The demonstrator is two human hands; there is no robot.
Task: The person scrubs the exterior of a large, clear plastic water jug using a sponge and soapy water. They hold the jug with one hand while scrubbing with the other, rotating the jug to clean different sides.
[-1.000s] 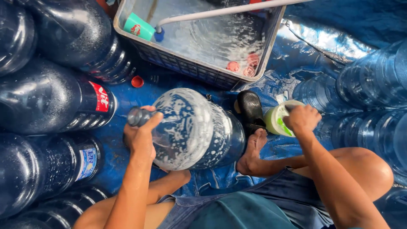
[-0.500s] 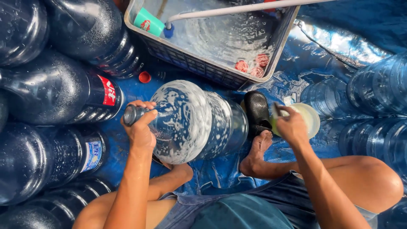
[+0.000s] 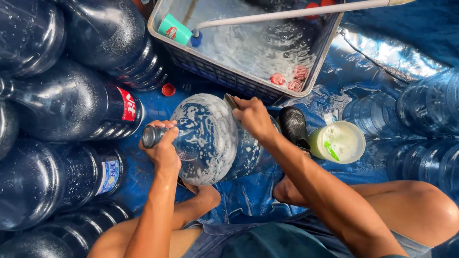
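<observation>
A large clear water jug (image 3: 205,138) lies on its side in front of me, covered in soap suds. My left hand (image 3: 162,148) grips its neck near the capped mouth. My right hand (image 3: 251,117) presses a small scrubbing pad (image 3: 230,101) against the jug's upper side. To the right, on the blue tarp, stands a pale green tub of soapy liquid (image 3: 337,142), with a black shoe (image 3: 293,126) beside it. My bare legs and feet rest under the jug.
A grey plastic crate (image 3: 229,79) full of foamy water sits ahead, holding a teal cup (image 3: 174,29), a white pipe (image 3: 287,14) and pink caps (image 3: 289,79). Several dark blue jugs (image 3: 71,105) lie stacked on the left. More jugs (image 3: 420,114) stand at right.
My right hand left the green tub and moved left onto the jug with the pad. The left hand stays on the neck.
</observation>
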